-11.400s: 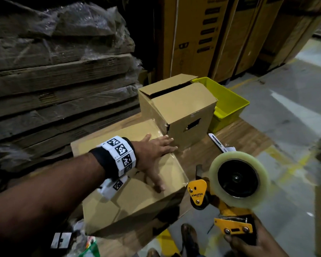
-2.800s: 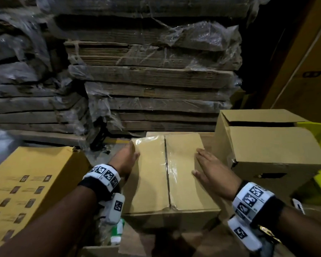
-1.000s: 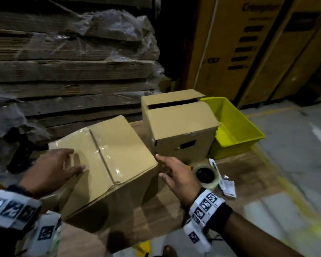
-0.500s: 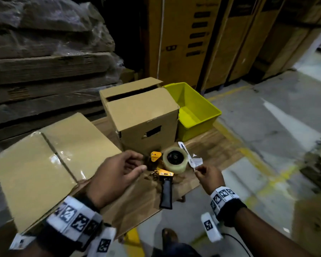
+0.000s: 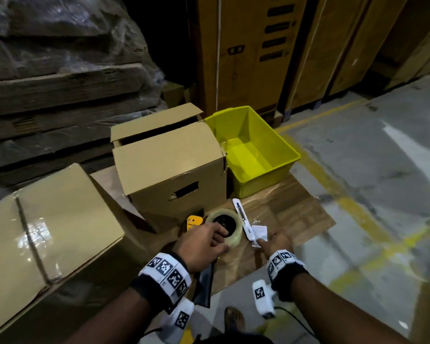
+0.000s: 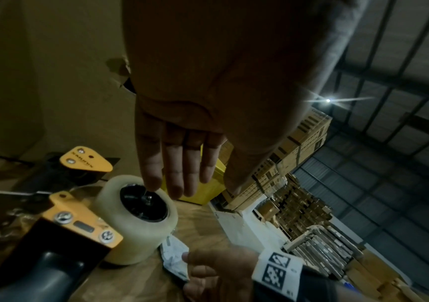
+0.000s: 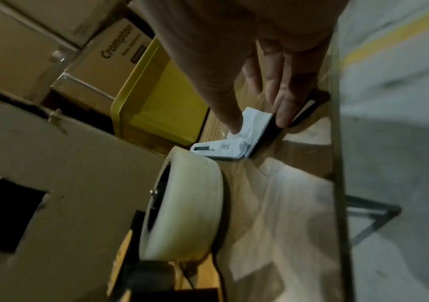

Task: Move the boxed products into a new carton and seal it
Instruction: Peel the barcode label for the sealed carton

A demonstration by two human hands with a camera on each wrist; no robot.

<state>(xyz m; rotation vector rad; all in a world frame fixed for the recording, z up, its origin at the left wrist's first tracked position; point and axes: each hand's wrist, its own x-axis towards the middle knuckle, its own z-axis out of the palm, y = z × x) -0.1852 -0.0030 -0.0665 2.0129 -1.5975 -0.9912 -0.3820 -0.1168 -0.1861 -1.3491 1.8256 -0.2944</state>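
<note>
A tape-sealed brown carton [image 5: 50,234] lies at the left. Behind the tools stands a second carton [image 5: 169,167] with its top flaps ajar. On the wooden table [image 5: 301,214] lies a yellow tape dispenser [image 6: 79,220] carrying a clear tape roll [image 5: 230,227]. My left hand [image 5: 204,242] hovers over that roll with straight fingers [image 6: 177,175], the index tip touching the hub. My right hand [image 5: 276,244] is lowered at a white paper slip [image 7: 253,122] beside a white box cutter [image 5: 242,219]. Its thumb tip touches the slip, and its fingers [image 7: 283,106] stand just clear of it.
A yellow plastic bin [image 5: 281,167] sits right of the ajar carton. Wrapped flat cardboard stacks [image 5: 60,83] fill the back left and tall printed cartons [image 5: 248,50] the back. The table's edge runs close on the right, with concrete floor [image 5: 382,194] beyond.
Both hands have come off the sealed carton, which now sits further left. Over the last half second the left hand dropped onto the tape roll and the right reached the paper slip.
</note>
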